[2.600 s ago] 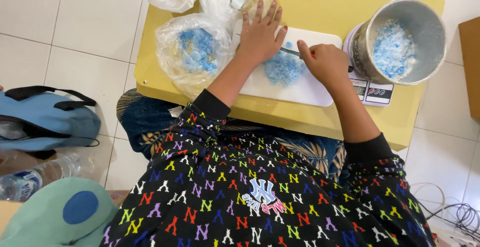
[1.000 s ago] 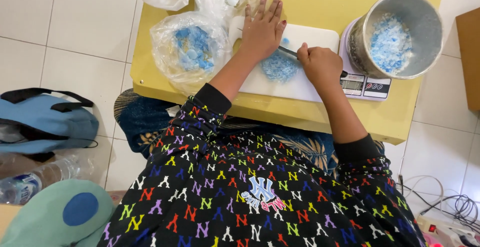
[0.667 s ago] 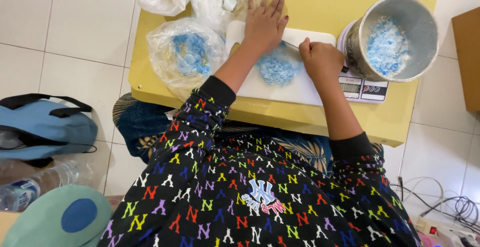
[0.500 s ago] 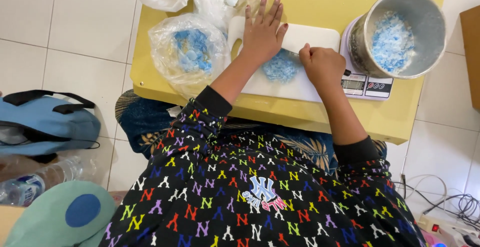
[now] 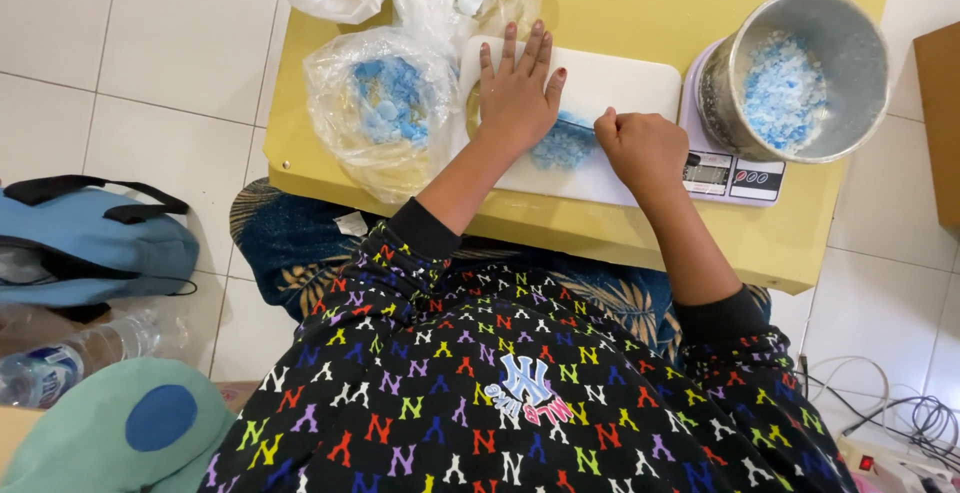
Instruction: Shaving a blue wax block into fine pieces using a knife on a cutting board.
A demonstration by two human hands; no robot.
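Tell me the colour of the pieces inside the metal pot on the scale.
Pale blue, some nearly white, in the metal pot; the head view shows them from above.

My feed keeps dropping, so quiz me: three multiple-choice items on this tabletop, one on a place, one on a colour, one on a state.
1. Where does the round grey metal bucket stand?
A. on the small digital kitchen scale
B. on the floor
C. on the white rectangular cutting board

2. What colour are the chunks in the clear plastic bag?
A. red
B. blue
C. green

3. How is the left hand?
A. clenched in a fist
B. raised in the air
C. flat, its fingers spread, on the board

Answers: 1 A, the scale's display shows just under the bucket. 2 B, blue pieces show through the plastic. 3 C, the palm presses down beside the blue pile, while the right hand is closed around a thin tool.
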